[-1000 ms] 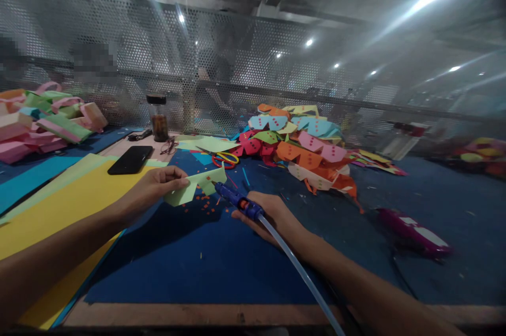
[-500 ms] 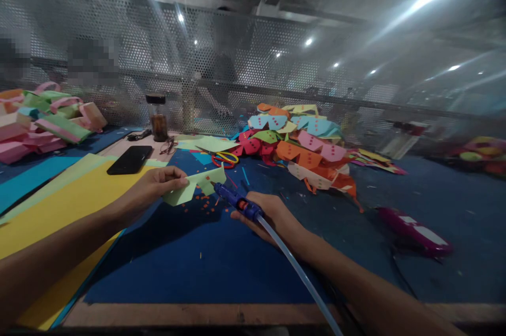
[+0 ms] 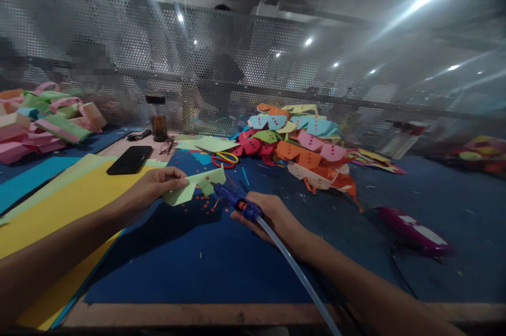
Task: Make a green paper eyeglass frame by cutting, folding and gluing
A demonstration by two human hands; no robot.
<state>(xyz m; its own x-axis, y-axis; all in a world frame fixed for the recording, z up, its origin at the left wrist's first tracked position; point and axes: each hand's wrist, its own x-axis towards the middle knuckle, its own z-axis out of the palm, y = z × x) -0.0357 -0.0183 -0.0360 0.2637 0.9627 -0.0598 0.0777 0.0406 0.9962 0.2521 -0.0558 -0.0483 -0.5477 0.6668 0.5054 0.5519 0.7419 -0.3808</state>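
Observation:
Pinched between the thumb and fingers of my left hand (image 3: 168,180) is a pale green paper cutout (image 3: 184,195), shaped like a mask and held above the blue table. My right hand (image 3: 272,215) grips a blue hot glue gun (image 3: 237,201), its nozzle at the right part of the cutout; whether it touches the paper I cannot tell. A long translucent glue stick (image 3: 296,267) trails from the back of the gun toward me. Small orange paper bits (image 3: 203,205) lie scattered on the table beneath the cutout. One orange piece shows on the cutout near the nozzle.
Colourful paper masks (image 3: 304,146) are heaped at the back, near yellow-and-red-handled scissors (image 3: 225,159). On the left are a black phone (image 3: 129,160), yellow paper sheets (image 3: 79,204), a lidded jar (image 3: 158,120) and folded paper pieces (image 3: 59,115). A purple device (image 3: 415,231) lies right. Perforated metal panels (image 3: 269,62) stand behind.
My hands, the cutout and the glue gun have barely moved. Behind the perforated panel, a person's dark figure now stands out more clearly near the middle.

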